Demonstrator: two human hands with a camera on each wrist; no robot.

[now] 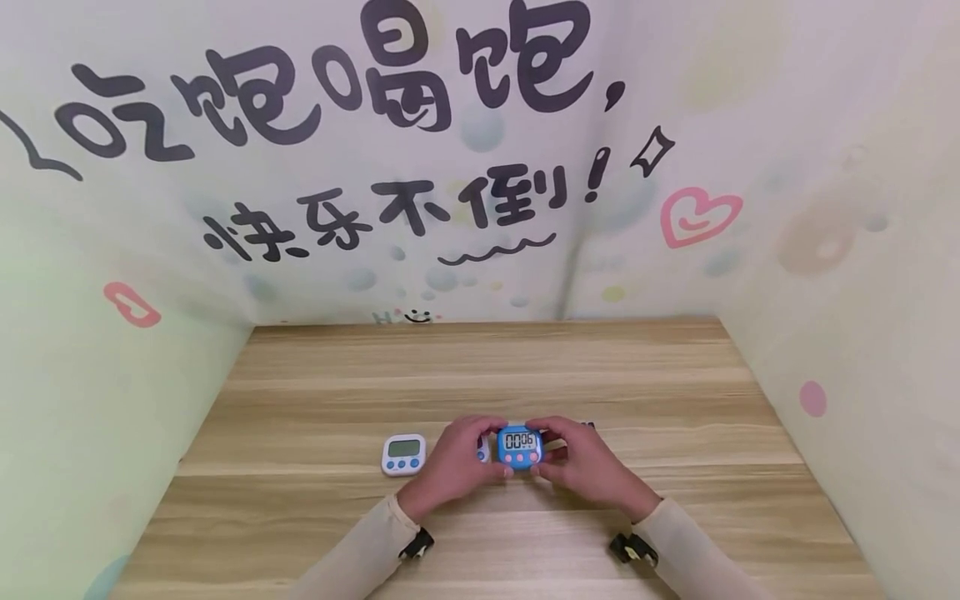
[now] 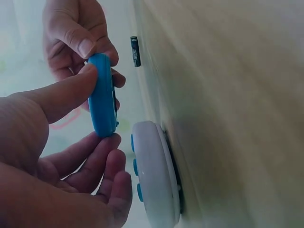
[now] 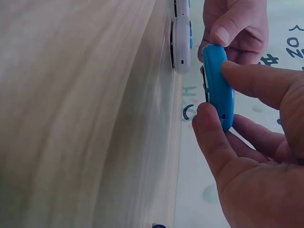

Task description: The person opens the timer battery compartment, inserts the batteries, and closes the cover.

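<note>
Holding a blue digital timer [image 1: 519,448] between them, the left hand [image 1: 457,458] and the right hand [image 1: 585,462] pinch it from opposite sides, each with its thumb on one edge and fingers on the other. The timer is raised above the wood-grain counter [image 1: 480,533], apart from its surface, as both wrist views show. Its face is turned up toward the head camera, and the lit display reads 00 06 above a row of three pale pink buttons. To the left of the left hand, a white timer [image 1: 403,454] with a grey screen and three blue buttons lies on the counter. A second white timer [image 1: 482,452] lies just beside the blue one, mostly covered by the left hand in the head view, so its screen cannot be read. A small dark cylindrical battery [image 2: 136,51] rests on the counter near the right hand, and only a bit of it shows past the fingers from above. Both forearms wear light sleeves [image 1: 360,550], with a black wrist mount [image 1: 416,543] at the left cuff and another black mount [image 1: 633,548] at the right. Behind the counter stands a pale wall [image 1: 480,292] printed with large black Chinese characters [image 1: 405,108], a wavy underline and a pink heart [image 1: 700,218]; paler walls flank both sides.
</note>
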